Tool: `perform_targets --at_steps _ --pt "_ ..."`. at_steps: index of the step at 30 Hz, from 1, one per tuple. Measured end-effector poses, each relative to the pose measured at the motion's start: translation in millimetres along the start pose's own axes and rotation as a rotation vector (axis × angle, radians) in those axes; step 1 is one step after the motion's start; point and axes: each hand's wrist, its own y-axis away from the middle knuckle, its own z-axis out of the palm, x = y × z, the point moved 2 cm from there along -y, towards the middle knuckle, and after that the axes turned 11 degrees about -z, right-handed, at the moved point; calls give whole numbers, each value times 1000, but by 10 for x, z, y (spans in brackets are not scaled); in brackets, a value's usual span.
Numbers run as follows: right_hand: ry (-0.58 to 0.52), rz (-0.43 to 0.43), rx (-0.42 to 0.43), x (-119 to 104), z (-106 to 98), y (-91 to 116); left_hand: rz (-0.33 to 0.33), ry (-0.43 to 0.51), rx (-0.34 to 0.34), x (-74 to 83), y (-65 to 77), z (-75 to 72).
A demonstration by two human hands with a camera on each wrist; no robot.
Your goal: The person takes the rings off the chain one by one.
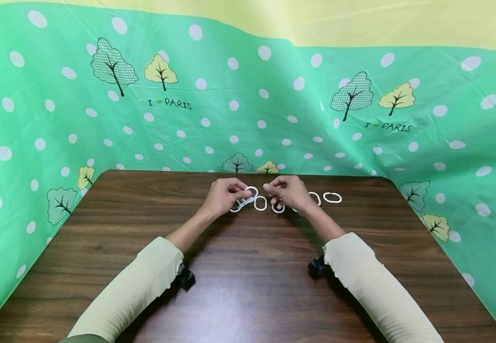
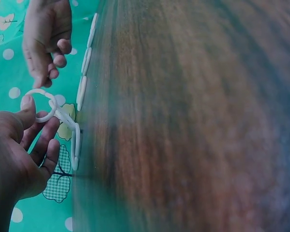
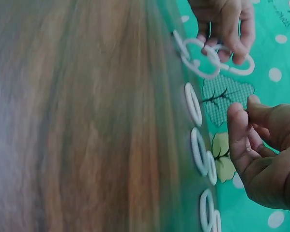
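Note:
My left hand (image 1: 224, 196) pinches a white oval ring (image 2: 40, 90) between thumb and fingers. Other white rings are hooked through it, forming a short chain (image 3: 201, 76) that hangs down to the tabletop. Facing it, a little to the right, my right hand (image 1: 291, 193) is raised with fingers loosely bent. Its thumb and index fingertips (image 3: 236, 108) come close together, with nothing visible between them. Just under and between the hands lies a loose white ring (image 1: 260, 210). More loose rings lie beneath and beyond the right hand, partly hidden by it in the head view.
The brown wooden table (image 1: 248, 267) ends behind the hands at a green dotted cloth (image 1: 213, 133) printed with trees. At the right end of the row lies an oval ring (image 1: 332, 193). Black wrist devices (image 1: 186, 278) sit below both sleeves.

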Motion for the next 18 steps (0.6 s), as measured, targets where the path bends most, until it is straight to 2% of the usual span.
perform_targets --at_steps 11,18 --pt "-34 -115 -100 -217 211 7 36 -22 -21 14 2 7" --pt "1 -122 -113 -222 267 18 38 -52 -46 -15 9 -1"
